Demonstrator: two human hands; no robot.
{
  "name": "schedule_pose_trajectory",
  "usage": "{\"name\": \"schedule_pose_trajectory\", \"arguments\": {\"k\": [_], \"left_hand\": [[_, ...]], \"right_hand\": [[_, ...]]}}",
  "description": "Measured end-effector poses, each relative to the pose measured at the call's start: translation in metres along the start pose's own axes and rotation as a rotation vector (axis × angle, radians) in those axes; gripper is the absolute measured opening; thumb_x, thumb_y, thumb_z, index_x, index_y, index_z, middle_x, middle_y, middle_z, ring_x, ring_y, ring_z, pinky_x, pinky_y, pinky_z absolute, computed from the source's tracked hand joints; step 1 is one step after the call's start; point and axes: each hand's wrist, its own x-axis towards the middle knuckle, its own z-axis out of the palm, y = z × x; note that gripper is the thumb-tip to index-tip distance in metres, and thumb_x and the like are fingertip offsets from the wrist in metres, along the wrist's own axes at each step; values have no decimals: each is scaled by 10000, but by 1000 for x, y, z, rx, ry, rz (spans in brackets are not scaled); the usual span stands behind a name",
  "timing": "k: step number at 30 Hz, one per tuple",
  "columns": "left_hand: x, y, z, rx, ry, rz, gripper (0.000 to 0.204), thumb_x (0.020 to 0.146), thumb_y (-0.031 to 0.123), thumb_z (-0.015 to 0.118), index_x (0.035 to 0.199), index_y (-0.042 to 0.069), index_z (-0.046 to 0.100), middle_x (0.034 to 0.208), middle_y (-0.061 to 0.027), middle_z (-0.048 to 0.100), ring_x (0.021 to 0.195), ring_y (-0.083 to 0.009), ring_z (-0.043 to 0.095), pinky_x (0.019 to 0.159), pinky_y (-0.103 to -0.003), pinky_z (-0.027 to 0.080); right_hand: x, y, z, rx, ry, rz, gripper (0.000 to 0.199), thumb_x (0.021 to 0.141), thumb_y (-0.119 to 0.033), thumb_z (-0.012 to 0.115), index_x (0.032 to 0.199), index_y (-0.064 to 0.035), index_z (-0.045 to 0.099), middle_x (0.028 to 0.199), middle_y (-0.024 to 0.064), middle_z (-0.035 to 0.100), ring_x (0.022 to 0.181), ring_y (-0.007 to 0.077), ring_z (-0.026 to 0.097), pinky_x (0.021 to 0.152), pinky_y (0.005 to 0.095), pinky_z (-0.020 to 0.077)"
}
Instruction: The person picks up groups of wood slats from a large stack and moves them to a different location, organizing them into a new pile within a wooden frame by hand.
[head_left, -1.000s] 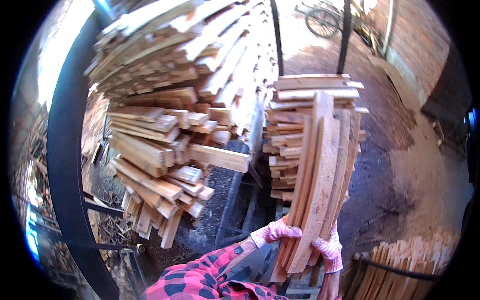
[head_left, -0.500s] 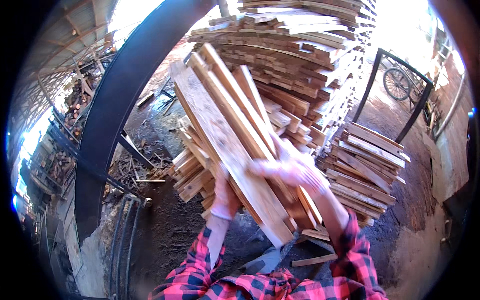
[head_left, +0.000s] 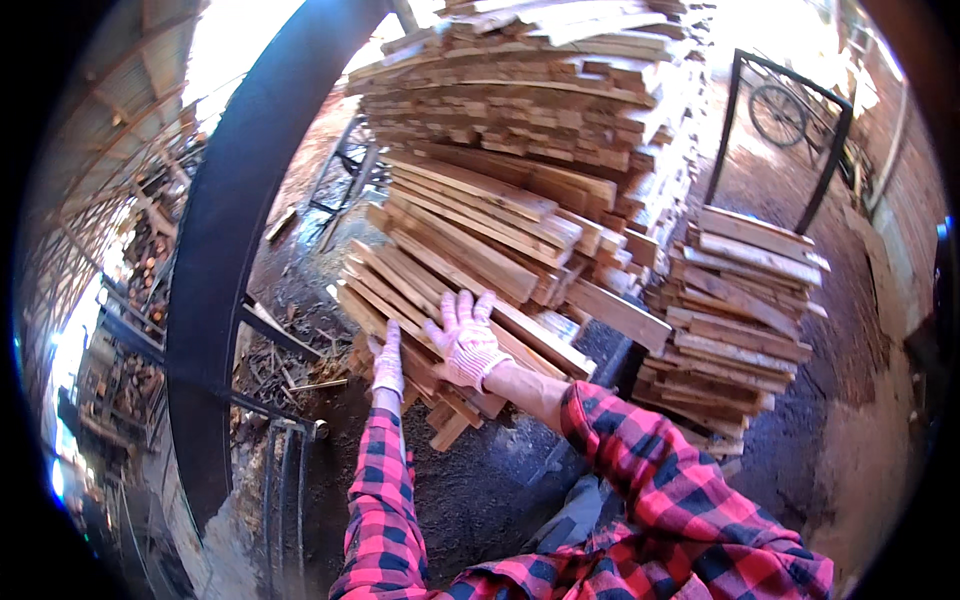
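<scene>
The left hand (head_left: 388,358), in a pale knitted work glove, lies flat with its fingers together along the near left end of a bundle of long, pale, rough-sawn wooden slats (head_left: 440,320). The right hand (head_left: 464,340), in a matching glove, presses palm-down on top of the same slats with its fingers spread wide; it pinches nothing. Both sleeves are of red-and-black checked flannel and come in from the near edge.

The slats under the hands form the lowest near part of a tall heap of stacked wooden boards (head_left: 540,130), which rises far and to the right, its layers jutting out unevenly toward the person. The slat ends by the hands stick out over dark, dirt-covered ground (head_left: 480,500).

To the right, just beside the big heap, stands a shorter stack of short wooden planks (head_left: 745,300). Behind it, farther off, is a black metal frame (head_left: 775,80), and through it a spoked wheel (head_left: 778,115) shows. On the left a broad dark curved metal beam (head_left: 235,190) sweeps from far to near, with thin wood scraps (head_left: 290,365) lying on the ground at its foot. A reddish brick wall (head_left: 905,150) runs along the far right side.
</scene>
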Motion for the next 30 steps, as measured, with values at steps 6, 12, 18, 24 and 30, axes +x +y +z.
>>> {"name": "schedule_pose_trajectory", "arguments": {"k": [6, 12, 18, 24, 30], "left_hand": [[-3, 25, 19, -85, -148, -27, 779, 911, 537, 682, 1443, 10, 464, 1361, -173, 564, 1208, -289, 554, 1025, -436, 490], [-142, 53, 52, 297, 7, 553, 615, 1058, 426, 444, 1536, 44, 373, 1616, -244, 237, 1491, -383, 246, 1214, -476, 254], [-368, 16, 203, 97, -874, 1079, 657, 956, 342, 632, 1470, -22, 445, 1591, -252, 294, 1496, -459, 212, 1221, -561, 174], [-393, -217, 341, 855, -1487, 665, 845, 795, 433, 796, 1450, 19, 459, 1494, -245, 431, 1415, -435, 342, 1181, -510, 265], [-409, -416, 526, 1394, -1637, 828, 1177, 675, 675, 784, 1532, 32, 298, 1499, -221, 394, 1377, -435, 347, 1122, -582, 269]], "right_hand": [[-91, 19, -68, 326, 484, -234, 540, 851, -438, 670, 1262, -105, 560, 1319, 217, 509, 1201, 399, 506, 973, 535, 415], [-297, 37, 13, 886, 179, 38, 367, 970, -416, 571, 1038, -67, 661, 1095, 159, 645, 1042, 366, 641, 879, 454, 528], [-470, 67, 137, 1071, -87, 1375, 525, 929, -522, 556, 1193, -84, 676, 1224, 168, 676, 1162, 340, 628, 994, 427, 479], [-567, 107, 282, 1010, 110, 1973, 686, 903, -531, 598, 1405, -69, 524, 1336, 215, 615, 1265, 364, 571, 1063, 409, 438], [-671, 195, 438, 930, 229, 2379, 874, 848, -561, 694, 1499, -55, 404, 1363, 256, 588, 1256, 403, 577, 1052, 430, 451]]}}
